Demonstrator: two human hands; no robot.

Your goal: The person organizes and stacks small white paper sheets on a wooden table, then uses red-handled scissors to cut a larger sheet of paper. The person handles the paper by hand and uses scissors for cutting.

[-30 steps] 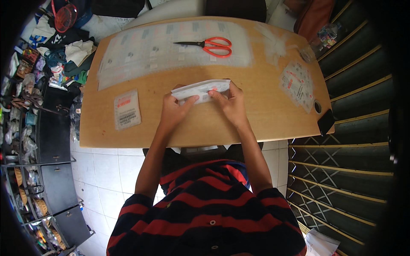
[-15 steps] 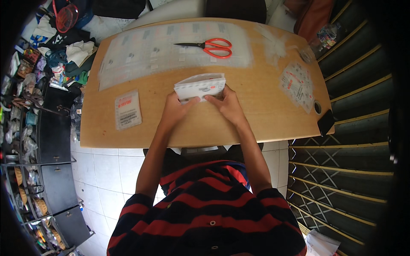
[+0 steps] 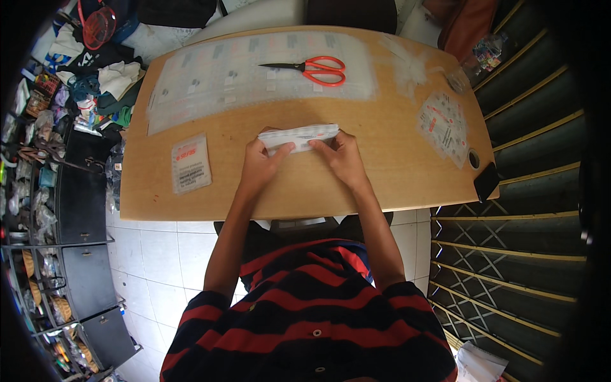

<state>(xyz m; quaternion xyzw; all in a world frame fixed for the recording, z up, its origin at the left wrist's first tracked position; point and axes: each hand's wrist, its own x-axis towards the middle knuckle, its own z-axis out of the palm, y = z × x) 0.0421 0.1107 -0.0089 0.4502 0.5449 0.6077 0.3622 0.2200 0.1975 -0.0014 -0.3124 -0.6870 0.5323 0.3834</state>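
Observation:
Between my hands a stack of printed translucent plastic sheets (image 3: 299,135) stands on its edge at the middle of the table, its top edges pressed close together. My left hand (image 3: 263,156) grips its left end, thumb on the near face. At the right end my right hand (image 3: 342,155) holds it the same way, thumb in front and fingers behind. A flat pile of printed plastic pieces (image 3: 191,164) lies left of my left hand. Beyond the stack, scissors with orange-red handles (image 3: 324,70) rest on large printed plastic sheets (image 3: 254,89).
The wooden table (image 3: 388,178) carries loose printed plastic pieces (image 3: 443,130) at the right, with clear plastic scraps (image 3: 407,67) behind them. A black phone (image 3: 486,183) lies at its right edge, near a round cable hole (image 3: 473,159). Cluttered shelves (image 3: 41,210) stand left; a folding metal gate (image 3: 509,242) is right.
The stack's fanned, arched top has come down and its sheets now lie closer together. Both hands keep their hold at its ends, almost in the same place.

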